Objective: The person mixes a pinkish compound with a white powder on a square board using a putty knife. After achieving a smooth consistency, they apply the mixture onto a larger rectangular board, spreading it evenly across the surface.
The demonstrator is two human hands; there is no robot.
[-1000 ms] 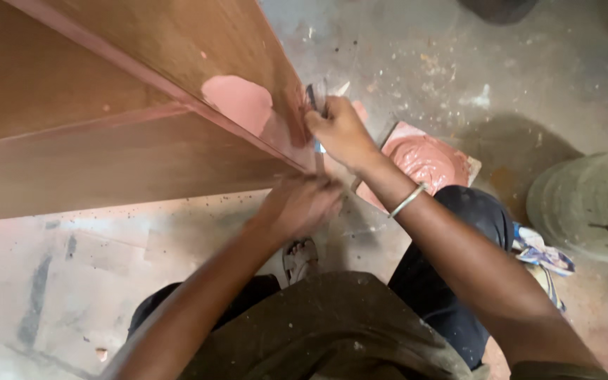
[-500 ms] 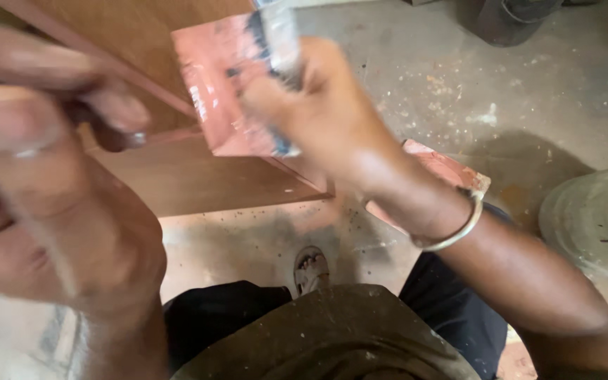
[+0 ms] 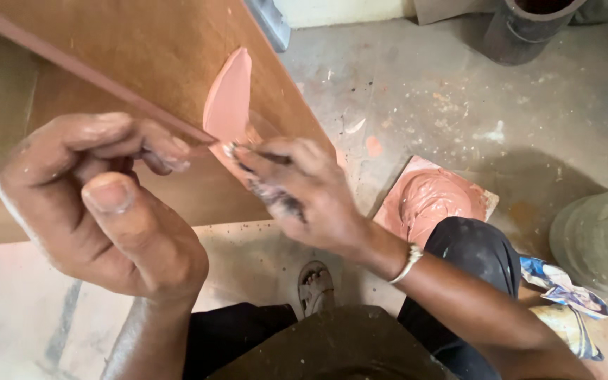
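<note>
— Where's the wooden panel?
— Upper left of the frame, putty smear on it.
— And the putty tile?
— Right of centre, on the floor, bucket at the top right.

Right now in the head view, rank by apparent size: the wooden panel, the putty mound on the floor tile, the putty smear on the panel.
1. wooden panel
2. putty mound
3. putty smear, edge-on, so close to the mound; unsure.

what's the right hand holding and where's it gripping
The right hand grips a thin putty-smeared tool, seemingly a scraper, by its handle end; its tip meets the wooden panel.
</note>
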